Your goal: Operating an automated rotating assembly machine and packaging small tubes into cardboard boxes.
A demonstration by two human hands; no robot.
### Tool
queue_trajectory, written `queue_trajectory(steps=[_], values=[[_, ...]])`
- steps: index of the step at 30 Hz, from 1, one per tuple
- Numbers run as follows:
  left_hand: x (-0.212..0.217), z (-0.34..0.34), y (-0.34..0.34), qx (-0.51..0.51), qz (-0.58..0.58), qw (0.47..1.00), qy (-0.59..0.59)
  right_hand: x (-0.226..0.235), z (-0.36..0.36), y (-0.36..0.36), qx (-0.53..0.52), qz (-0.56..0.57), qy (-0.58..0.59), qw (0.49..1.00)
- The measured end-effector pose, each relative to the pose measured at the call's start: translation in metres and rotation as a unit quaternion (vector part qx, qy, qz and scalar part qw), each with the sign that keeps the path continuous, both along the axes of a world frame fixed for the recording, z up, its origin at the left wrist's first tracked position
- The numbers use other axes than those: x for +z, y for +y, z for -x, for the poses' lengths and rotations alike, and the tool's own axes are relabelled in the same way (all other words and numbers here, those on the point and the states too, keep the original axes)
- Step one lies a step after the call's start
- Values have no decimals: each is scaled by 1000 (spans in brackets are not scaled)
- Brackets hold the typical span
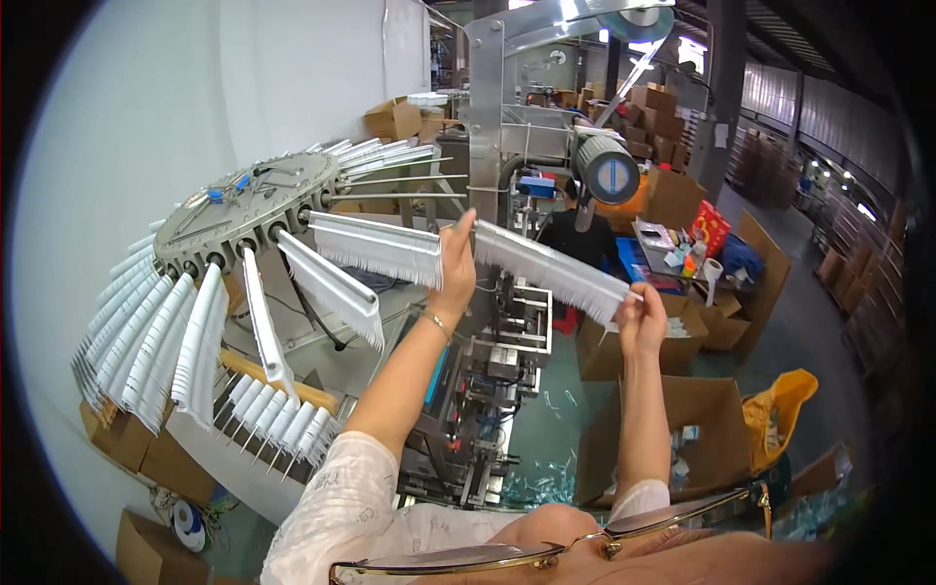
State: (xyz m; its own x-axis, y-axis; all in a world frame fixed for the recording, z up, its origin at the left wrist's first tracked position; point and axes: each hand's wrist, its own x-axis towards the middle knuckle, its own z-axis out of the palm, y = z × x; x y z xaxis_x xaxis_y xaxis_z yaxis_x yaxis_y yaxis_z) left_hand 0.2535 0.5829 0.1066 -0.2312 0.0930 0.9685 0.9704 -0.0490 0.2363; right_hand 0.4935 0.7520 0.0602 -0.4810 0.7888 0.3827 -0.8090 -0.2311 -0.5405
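Observation:
Between my hands stretches a long white strip bundle with a fringed lower edge (551, 263). My right hand (642, 320) pinches its right end. Closed fingers of my left hand (455, 261) are at its left end, thumb up. That hand also meets the outer end of a similar fringed bundle (375, 244) hanging on a spoke of a round metal wheel (249, 210). How the left fingers grip is partly hidden. More white fringed bundles (156, 341) hang from spokes around the wheel's rim, while a few spokes (400, 197) at its right are bare.
Below the wheel is a rack of white rolls on rods (278, 414). A machine with a metal post (485, 127) and motor (606, 168) stands ahead. Open cardboard boxes (717, 400) and a yellow bag (777, 414) lie right. A person in black (575, 234) sits beyond.

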Motion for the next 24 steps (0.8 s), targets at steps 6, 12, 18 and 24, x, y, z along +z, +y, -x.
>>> queue_trajectory(steps=[6,12,18,24], values=[[31,18,11,70,0,998,9,32,42,42,44,-20,10,999],[24,13,-4,167,6,985,-51,66,67,33,71,-156,-22,985],[-66,-36,-22,102,73,992,-9,88,136,-4,6,-208,-149,967],[-103,-85,-106,-12,200,979,-36,93,184,-65,26,-186,-129,974]])
